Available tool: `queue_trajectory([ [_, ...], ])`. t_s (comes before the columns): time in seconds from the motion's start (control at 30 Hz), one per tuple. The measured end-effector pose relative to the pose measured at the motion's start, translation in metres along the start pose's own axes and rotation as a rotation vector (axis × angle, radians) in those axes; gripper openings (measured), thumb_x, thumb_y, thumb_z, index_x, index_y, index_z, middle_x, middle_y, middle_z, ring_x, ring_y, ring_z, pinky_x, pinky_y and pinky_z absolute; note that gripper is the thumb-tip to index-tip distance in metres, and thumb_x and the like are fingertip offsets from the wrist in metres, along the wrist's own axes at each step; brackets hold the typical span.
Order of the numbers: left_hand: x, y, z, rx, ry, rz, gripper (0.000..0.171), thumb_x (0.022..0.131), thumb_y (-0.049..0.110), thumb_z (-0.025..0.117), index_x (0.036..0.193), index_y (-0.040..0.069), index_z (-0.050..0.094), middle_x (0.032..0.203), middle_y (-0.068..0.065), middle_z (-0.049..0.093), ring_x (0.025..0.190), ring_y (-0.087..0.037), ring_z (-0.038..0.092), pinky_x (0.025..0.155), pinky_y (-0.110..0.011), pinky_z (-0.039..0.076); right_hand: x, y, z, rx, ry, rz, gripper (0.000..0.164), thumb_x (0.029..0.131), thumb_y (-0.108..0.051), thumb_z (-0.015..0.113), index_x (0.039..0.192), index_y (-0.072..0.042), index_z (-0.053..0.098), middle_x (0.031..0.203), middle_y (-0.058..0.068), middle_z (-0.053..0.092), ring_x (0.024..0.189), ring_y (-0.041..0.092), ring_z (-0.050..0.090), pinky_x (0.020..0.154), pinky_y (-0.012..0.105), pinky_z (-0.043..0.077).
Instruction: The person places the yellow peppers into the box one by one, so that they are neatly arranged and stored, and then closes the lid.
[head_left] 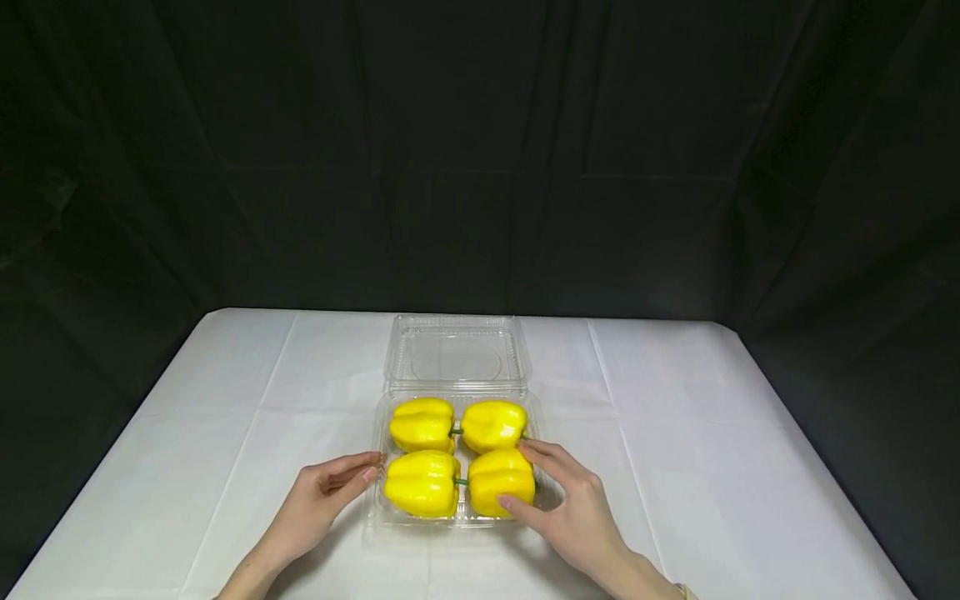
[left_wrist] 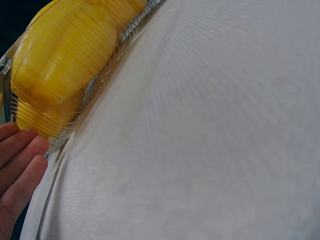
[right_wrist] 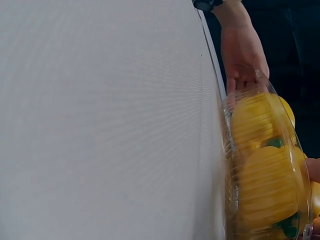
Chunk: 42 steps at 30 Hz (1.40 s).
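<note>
Several yellow bell peppers with green stems sit in two rows in a clear plastic container (head_left: 416, 524), its hinged lid (head_left: 456, 360) lying open at the back. My right hand (head_left: 581, 512) spans the front right bell pepper (head_left: 501, 482), thumb at its front side and fingers at its back, gripping it. At the container's left side is my left hand (head_left: 311, 504), its fingertips right at the rim by the front left bell pepper (head_left: 422, 483). The left wrist view shows the left fingers (left_wrist: 25, 160) extended against the container's ribbed wall.
A white cloth (head_left: 675, 467) with fold creases covers the table under the container. Black curtains (head_left: 480, 167) hang behind the table and along both sides.
</note>
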<state>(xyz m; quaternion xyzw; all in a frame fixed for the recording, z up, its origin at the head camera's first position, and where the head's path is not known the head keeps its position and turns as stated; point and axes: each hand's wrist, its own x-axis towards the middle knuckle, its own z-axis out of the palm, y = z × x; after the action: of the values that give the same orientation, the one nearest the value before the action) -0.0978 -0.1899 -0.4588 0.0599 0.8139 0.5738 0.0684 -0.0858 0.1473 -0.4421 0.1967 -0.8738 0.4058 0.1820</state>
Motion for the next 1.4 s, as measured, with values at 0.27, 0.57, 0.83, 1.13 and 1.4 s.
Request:
queue_trajectory([
  [0.27,0.000,-0.003,0.000,-0.011,-0.019,0.021,0.035,0.098,0.033,0.065,0.127,0.014,0.068,0.125,-0.002,0.070,0.110,-0.010,0.068,0.092,-0.018,0.053,-0.003,0.001,-0.001,-0.038,-0.014,-0.038,0.058,0.070,-0.025,0.092,0.118,-0.001,0.071,0.125,0.003,0.067,0.115,0.027,0.066,0.097,0.037,0.054],
  [0.57,0.000,-0.002,0.000,-0.001,-0.010,-0.002,0.034,0.098,0.035,0.065,0.127,0.016,0.069,0.125,-0.001,0.070,0.110,-0.010,0.068,0.093,-0.020,0.054,-0.001,0.001,-0.002,-0.039,-0.030,-0.050,0.056,0.069,-0.025,0.092,0.115,0.000,0.072,0.124,0.003,0.069,0.114,0.027,0.067,0.092,0.044,0.056],
  [0.83,0.001,-0.001,0.000,-0.009,-0.014,0.005,0.034,0.098,0.034,0.065,0.127,0.015,0.069,0.125,-0.001,0.070,0.110,-0.011,0.068,0.093,-0.023,0.054,-0.003,0.003,-0.004,-0.034,-0.049,-0.031,0.057,0.073,-0.031,0.091,0.120,-0.006,0.070,0.129,-0.001,0.066,0.120,0.024,0.064,0.098,0.040,0.054],
  [1.13,0.001,-0.002,0.003,-0.017,-0.047,0.009,0.037,0.099,0.034,0.063,0.128,0.011,0.068,0.127,-0.005,0.069,0.112,-0.013,0.068,0.094,-0.028,0.055,-0.009,0.006,-0.007,-0.044,-0.033,-0.028,0.056,0.077,-0.029,0.088,0.127,-0.014,0.067,0.132,-0.005,0.064,0.121,0.021,0.063,0.101,0.031,0.051],
  [1.4,0.002,0.001,0.007,-0.039,-0.037,0.012,0.039,0.098,0.034,0.065,0.128,0.010,0.067,0.127,-0.005,0.069,0.113,-0.016,0.067,0.094,-0.027,0.055,-0.014,0.003,-0.014,0.028,-0.002,0.012,0.045,0.085,-0.016,0.081,0.127,-0.015,0.066,0.128,-0.004,0.066,0.111,0.017,0.067,0.095,0.028,0.055],
])
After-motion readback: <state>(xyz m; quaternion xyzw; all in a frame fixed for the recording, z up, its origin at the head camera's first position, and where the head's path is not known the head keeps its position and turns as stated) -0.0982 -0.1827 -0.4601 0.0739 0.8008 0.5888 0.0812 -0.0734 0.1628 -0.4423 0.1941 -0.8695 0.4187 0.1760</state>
